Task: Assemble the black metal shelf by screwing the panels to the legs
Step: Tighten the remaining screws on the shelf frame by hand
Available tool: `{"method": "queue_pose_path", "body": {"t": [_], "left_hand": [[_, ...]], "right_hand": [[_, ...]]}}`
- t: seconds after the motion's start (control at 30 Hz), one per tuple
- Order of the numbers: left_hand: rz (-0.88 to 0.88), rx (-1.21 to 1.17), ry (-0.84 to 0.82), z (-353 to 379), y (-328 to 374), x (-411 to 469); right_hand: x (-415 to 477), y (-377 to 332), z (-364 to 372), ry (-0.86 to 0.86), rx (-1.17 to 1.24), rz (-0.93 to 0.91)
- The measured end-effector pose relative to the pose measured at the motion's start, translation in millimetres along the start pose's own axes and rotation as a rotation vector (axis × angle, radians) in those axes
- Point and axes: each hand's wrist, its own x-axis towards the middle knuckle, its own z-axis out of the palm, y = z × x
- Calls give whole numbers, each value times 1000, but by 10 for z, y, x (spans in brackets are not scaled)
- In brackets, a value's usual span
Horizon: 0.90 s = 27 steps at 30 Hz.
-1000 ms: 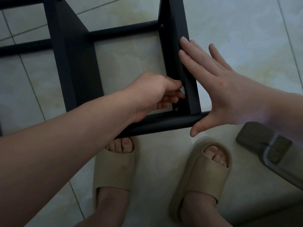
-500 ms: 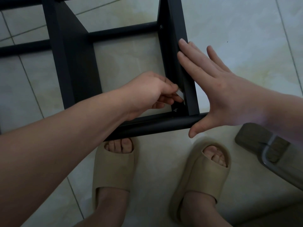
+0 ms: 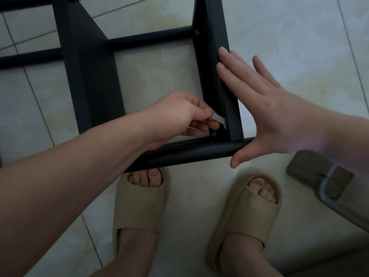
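The black metal shelf lies on its side on the tiled floor. A round black leg (image 3: 191, 151) runs across in front of my feet. Two flat panels stand on it, the left panel (image 3: 87, 80) and the right panel (image 3: 214, 62). My left hand (image 3: 179, 116) pinches a small silver key (image 3: 219, 119) whose bent tip points down at a screw (image 3: 214, 134) in the inner corner where the right panel meets the leg. My right hand (image 3: 265, 108) presses flat, fingers straight, against the outer face of the right panel, thumb beside the leg's end.
A second leg (image 3: 147, 39) runs across farther back, with another screw (image 3: 197, 32) at the right panel's far end. My feet in beige slides (image 3: 139, 206) stand just below the near leg. A grey-brown object with a metal loop (image 3: 327, 180) lies at the right.
My left hand has turned and drawn back a little, so more of the silver key shows. My right hand stays flat on the panel.
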Motion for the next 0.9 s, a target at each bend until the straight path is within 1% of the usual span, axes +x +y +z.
{"method": "queue_pose_path", "body": {"t": [0.5,0.9], "left_hand": [[98,347,-92,-75,-20,-63],[80,431,-172,-25,-94,-41]], "right_hand": [[-4,-5,-6,-4,12,-1],[-6,-1,5,0,4,4]]}}
